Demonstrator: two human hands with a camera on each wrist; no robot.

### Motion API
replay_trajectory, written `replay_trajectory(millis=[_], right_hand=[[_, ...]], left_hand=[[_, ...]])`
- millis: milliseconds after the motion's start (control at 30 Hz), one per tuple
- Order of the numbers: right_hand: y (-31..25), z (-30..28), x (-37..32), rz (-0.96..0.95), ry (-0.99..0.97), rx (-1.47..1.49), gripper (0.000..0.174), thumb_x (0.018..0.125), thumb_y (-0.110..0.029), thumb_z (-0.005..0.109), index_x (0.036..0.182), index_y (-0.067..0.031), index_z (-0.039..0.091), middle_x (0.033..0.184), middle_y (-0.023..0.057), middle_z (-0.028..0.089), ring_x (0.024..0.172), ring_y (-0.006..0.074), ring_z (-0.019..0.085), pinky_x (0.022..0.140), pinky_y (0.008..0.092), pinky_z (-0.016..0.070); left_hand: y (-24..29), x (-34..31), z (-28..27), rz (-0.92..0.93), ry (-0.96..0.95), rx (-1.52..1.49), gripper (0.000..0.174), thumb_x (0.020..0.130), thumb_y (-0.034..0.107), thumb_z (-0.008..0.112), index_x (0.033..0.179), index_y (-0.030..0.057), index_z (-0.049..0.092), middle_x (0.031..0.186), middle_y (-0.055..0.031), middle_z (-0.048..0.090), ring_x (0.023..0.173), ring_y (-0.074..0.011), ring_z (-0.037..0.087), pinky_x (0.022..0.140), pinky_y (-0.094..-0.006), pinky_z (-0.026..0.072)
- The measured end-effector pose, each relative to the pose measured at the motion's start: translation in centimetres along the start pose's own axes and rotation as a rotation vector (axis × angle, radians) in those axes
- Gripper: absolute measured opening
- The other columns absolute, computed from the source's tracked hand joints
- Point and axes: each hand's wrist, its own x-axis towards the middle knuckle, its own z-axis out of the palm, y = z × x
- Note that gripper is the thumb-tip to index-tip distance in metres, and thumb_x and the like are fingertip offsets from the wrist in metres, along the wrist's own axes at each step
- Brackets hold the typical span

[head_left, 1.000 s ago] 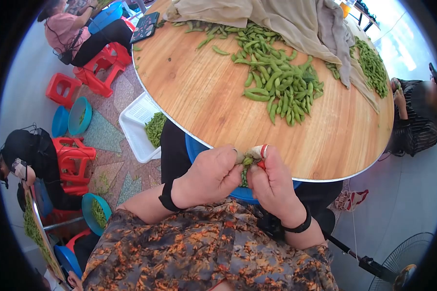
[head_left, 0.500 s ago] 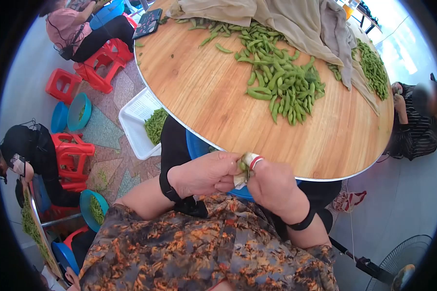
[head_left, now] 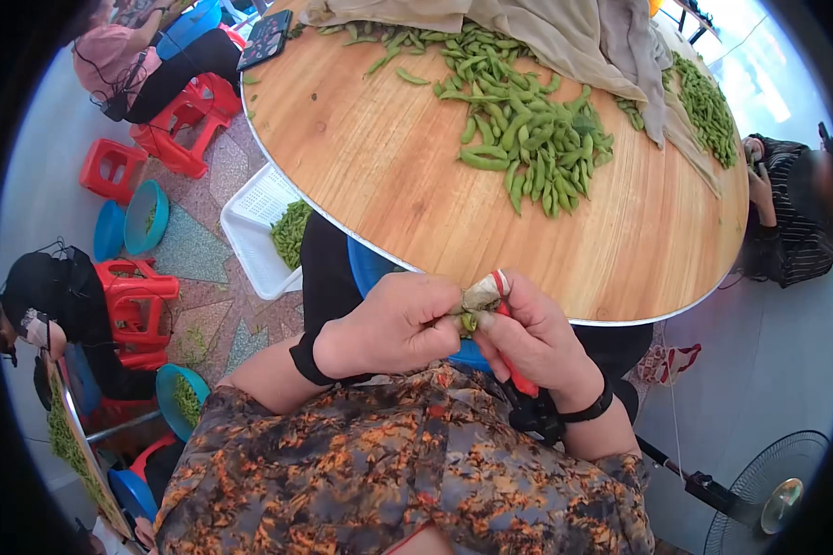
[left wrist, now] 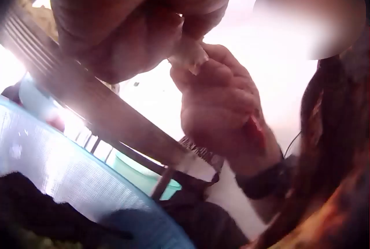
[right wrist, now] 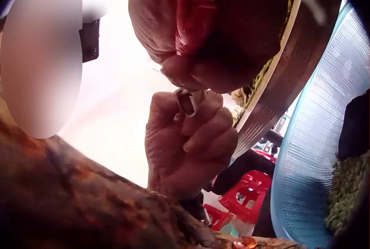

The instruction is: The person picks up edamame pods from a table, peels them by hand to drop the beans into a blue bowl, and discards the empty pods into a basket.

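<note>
In front of the body, just off the table's near edge, both hands meet at a green edamame pod [head_left: 469, 323]. My left hand [head_left: 398, 319] pinches it from the left, fingers curled. From the other side my right hand [head_left: 541, 340] pinches at it with thumb and forefinger. A pale wrap with a red band [head_left: 487, 291] covers the right forefinger's tip. Tucked in the right palm, a red handle-like thing [head_left: 523, 379] sticks out below. Seen from the right wrist, the fingertips of both hands touch; the pod is mostly hidden there.
A pod heap [head_left: 537, 139] lies on the round wooden table [head_left: 370, 157], with cloth [head_left: 528, 37] behind. Below the hands is a blue basket [right wrist: 300, 174] holding green beans [right wrist: 347, 197]. A white crate [head_left: 250, 231] stands left, a fan [head_left: 768, 499] right. Other people sit around.
The hands turned in and close together half a second ago, hiding the red thing; now the right hand has rolled outward and the red thing shows below it. The view has tilted slightly.
</note>
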Motion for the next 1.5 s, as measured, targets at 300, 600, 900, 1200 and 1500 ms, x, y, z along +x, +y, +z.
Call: replay_trajectory(millis=[300,600,900,1200,1500], right_hand=[[0.3,0.0,0.2,0.065,-0.051,0.144,0.013,0.094,-0.01,0.049,0.106,-0.0075,0.046,0.071,-0.0015,0.052,0.045,0.0025,0.045,0.041,0.0166,0.0342],[0.0,0.1,0.8,0.172,0.007,0.107,0.013,0.092,-0.011,0.051,0.103,-0.0073,0.046,0.07,-0.0026,0.05,0.045,0.0034,0.046,0.04,0.0178,0.0345],[0.5,0.5,0.9,0.118,0.056,0.115,0.009,0.094,-0.014,0.053,0.097,-0.0072,0.048,0.067,-0.0032,0.049,0.046,0.0038,0.045,0.041,0.0183,0.0343],[0.7,1.4,1.0,-0.101,0.193,-0.213,0.005,0.094,-0.01,0.05,0.094,-0.0062,0.047,0.064,-0.0025,0.048,0.045,0.0055,0.043,0.042,0.0202,0.035],[1.4,1.2,1.8,-0.124,0.303,-0.238,0.013,0.089,-0.009,0.055,0.097,-0.002,0.048,0.063,0.0061,0.051,0.047,0.016,0.051,0.044,0.0284,0.0403]], left_hand=[[-0.4,-0.4,-0.4,-0.233,-0.162,-0.335,0.012,0.083,0.006,0.049,0.088,-0.0001,0.058,0.074,-0.006,0.057,0.067,-0.0137,0.056,0.062,-0.027,0.0446],[1.2,0.0,0.3,-0.042,0.084,0.248,0.015,0.072,0.006,0.06,0.068,0.0023,0.046,0.062,-0.0142,0.048,0.058,-0.0348,0.051,0.05,-0.0408,0.0399],[1.4,-0.4,-0.5,0.008,-0.011,0.292,0.021,0.082,0.013,0.064,0.074,0.0025,0.046,0.067,-0.0131,0.047,0.059,-0.0326,0.051,0.052,-0.0406,0.0409],[0.6,-0.4,-0.5,0.049,0.026,0.164,0.023,0.091,0.015,0.054,0.074,0.0024,0.045,0.066,-0.0139,0.045,0.059,-0.0339,0.049,0.054,-0.0405,0.04],[-0.3,-0.7,-0.4,-0.124,-0.01,-0.191,0.03,0.097,0.021,0.045,0.076,0.0006,0.049,0.066,-0.0133,0.049,0.057,-0.0276,0.049,0.054,-0.034,0.0399]])
